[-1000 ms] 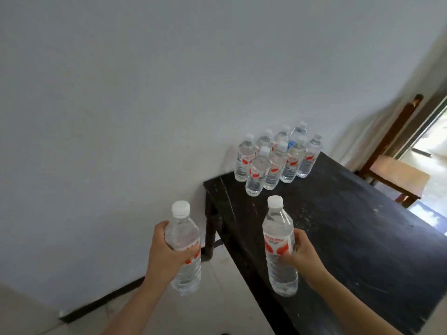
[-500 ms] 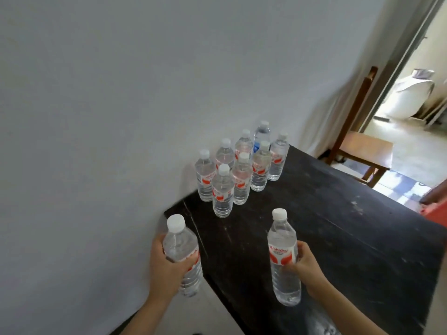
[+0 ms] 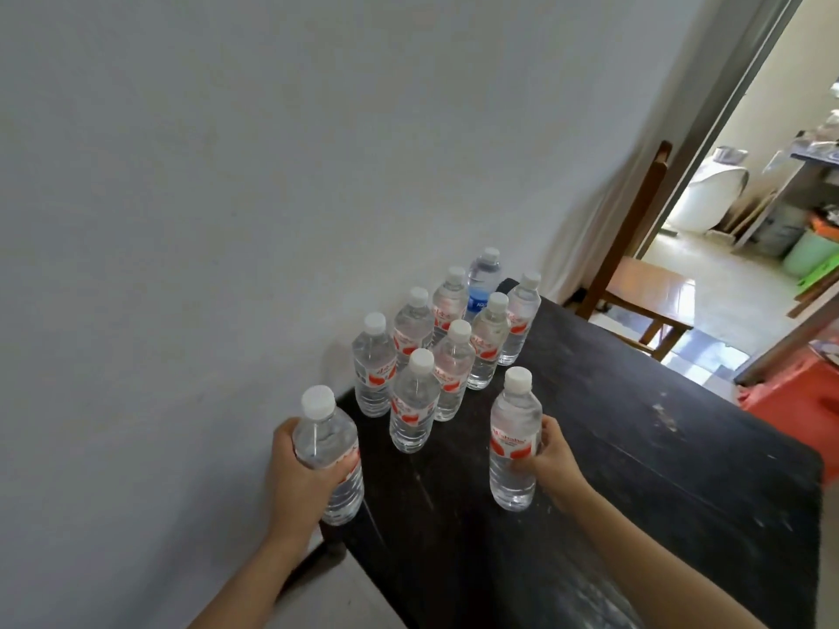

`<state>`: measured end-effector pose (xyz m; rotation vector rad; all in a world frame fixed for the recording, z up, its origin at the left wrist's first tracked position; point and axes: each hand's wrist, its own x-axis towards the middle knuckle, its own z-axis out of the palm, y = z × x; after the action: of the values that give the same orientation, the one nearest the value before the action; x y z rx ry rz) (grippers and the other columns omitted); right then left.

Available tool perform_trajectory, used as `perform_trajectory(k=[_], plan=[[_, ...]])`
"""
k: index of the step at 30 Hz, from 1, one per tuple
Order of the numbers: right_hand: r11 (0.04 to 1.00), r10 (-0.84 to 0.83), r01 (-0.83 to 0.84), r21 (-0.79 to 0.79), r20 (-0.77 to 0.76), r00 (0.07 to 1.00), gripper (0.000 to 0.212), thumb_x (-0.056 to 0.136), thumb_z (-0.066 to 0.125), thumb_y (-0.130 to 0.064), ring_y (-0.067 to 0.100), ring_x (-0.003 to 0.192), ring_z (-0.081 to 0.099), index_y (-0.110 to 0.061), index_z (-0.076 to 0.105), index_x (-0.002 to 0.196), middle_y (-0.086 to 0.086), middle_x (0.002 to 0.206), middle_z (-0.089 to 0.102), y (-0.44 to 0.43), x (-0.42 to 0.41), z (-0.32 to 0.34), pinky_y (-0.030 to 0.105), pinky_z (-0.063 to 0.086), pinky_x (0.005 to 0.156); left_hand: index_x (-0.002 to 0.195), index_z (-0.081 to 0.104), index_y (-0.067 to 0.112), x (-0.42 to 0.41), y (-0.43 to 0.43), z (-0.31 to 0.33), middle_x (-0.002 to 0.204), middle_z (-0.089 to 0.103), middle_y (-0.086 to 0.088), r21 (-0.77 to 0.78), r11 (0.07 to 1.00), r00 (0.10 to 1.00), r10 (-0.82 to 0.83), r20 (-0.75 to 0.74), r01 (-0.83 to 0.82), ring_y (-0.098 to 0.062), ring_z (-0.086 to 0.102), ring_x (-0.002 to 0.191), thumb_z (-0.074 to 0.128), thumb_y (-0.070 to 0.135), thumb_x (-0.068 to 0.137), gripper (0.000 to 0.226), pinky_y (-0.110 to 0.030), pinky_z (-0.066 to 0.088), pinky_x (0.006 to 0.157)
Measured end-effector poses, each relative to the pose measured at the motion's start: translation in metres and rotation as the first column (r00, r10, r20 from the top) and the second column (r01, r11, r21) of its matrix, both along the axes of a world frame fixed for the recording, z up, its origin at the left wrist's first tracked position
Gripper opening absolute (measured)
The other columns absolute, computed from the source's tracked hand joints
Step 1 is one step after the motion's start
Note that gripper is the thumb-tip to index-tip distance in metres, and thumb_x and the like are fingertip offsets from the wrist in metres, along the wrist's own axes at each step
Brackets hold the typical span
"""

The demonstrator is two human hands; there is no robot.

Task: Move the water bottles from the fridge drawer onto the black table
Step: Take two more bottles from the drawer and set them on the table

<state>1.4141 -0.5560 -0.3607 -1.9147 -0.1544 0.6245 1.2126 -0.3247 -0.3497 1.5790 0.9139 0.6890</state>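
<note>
So there's the big plain white wall (image 3: 227, 174) filling most of my view, and the black table (image 3: 635, 469) is pushed up against it, top all scuffed and scratched. Past the table's far end there's a wooden chair (image 3: 644, 288) by an open doorway, and something orange-red (image 3: 790, 401) sits just off the table's right edge; can't tell what it is. On the table there's a bunch of eight water bottles (image 3: 454, 370) standing upright in two rough rows along the wall-side edge, running from the left corner up toward the far corner, packed close together. Most have red labels, and the one at the far corner, the blue-label bottle (image 3: 482, 283), is the odd one out. Then the two I'm carrying, both upright with white caps. The left bottle (image 3: 329, 451) is right at the table's left edge, just short of the rows, bottom hanging about over the edge. My left hand (image 3: 295, 483) is wrapped around its middle, fingers curled tight over the label. The right bottle (image 3: 515, 442) is over the tabletop, near the front of the rows but apart from them, and honestly I can't tell if its bottom is touching the surface. My right hand (image 3: 551, 451) grips it from the side at the label.
</note>
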Motion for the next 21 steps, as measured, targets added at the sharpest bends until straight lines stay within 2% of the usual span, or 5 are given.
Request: perform_trajectory(k=[7, 9, 12, 15, 21], plan=[[0.946, 0.308, -0.295, -0.133, 0.092, 0.947, 0.066, 0.065, 0.076, 0.007, 0.013, 0.102, 0.057, -0.024, 0.042, 0.113, -0.004, 0.105, 0.059, 0.038, 0.052, 0.004, 0.034, 0.046, 0.091, 0.103, 0.041, 0.029, 0.004, 0.006, -0.010, 0.091, 0.055, 0.013, -0.021, 0.999, 0.999, 0.047, -0.023, -0.048, -0.020, 0.059, 0.084, 0.089, 0.018, 0.051, 0.071, -0.031, 0.043, 0.072], [0.924, 0.366, -0.349, -0.159, 0.090, 0.926, 0.067, 0.064, 0.076, 0.008, 0.013, 0.103, 0.058, -0.023, 0.043, 0.115, -0.003, 0.106, 0.060, 0.044, 0.065, 0.000, 0.039, 0.047, 0.095, 0.094, 0.043, 0.035, 0.004, 0.001, -0.009, 0.089, 0.057, 0.011, -0.015, 0.999, 0.999, 0.044, -0.012, -0.044, -0.008, 0.060, 0.079, 0.087, 0.027, 0.044, 0.067, -0.028, 0.043, 0.069], [0.910, 0.401, -0.385, -0.153, 0.099, 0.911, 0.073, 0.058, 0.077, 0.004, 0.020, 0.108, 0.057, -0.019, 0.044, 0.119, 0.003, 0.112, 0.059, 0.048, 0.082, -0.012, 0.047, 0.046, 0.097, 0.084, 0.049, 0.048, 0.004, -0.007, -0.006, 0.076, 0.064, 0.008, 0.018, 1.000, 1.000, 0.025, -0.010, -0.025, 0.004, 0.062, 0.072, 0.087, 0.006, 0.054, 0.064, -0.026, 0.044, 0.065], [0.908, 0.412, -0.404, -0.112, 0.066, 0.909, 0.089, 0.046, 0.080, -0.006, 0.023, 0.111, 0.058, -0.018, 0.043, 0.125, 0.007, 0.116, 0.060, 0.047, 0.099, -0.022, 0.046, 0.049, 0.094, 0.081, 0.048, 0.064, 0.011, -0.014, -0.004, 0.082, 0.065, 0.025, 0.052, 0.999, 1.000, -0.009, -0.026, 0.010, 0.003, 0.063, 0.075, 0.083, 0.024, 0.048, 0.063, -0.022, 0.050, 0.064], [0.843, 0.527, -0.523, -0.125, 0.003, 0.850, 0.088, 0.052, 0.075, -0.001, 0.021, 0.111, 0.057, -0.019, 0.041, 0.131, 0.006, 0.116, 0.059, 0.038, 0.109, -0.012, 0.050, 0.047, 0.097, 0.098, 0.043, 0.040, 0.039, -0.039, -0.014, 0.101, 0.057, 0.009, 0.032, 0.998, 0.998, -0.055, 0.015, 0.055, -0.007, 0.059, 0.093, 0.088, 0.012, 0.054, 0.069, -0.021, 0.046, 0.078]])
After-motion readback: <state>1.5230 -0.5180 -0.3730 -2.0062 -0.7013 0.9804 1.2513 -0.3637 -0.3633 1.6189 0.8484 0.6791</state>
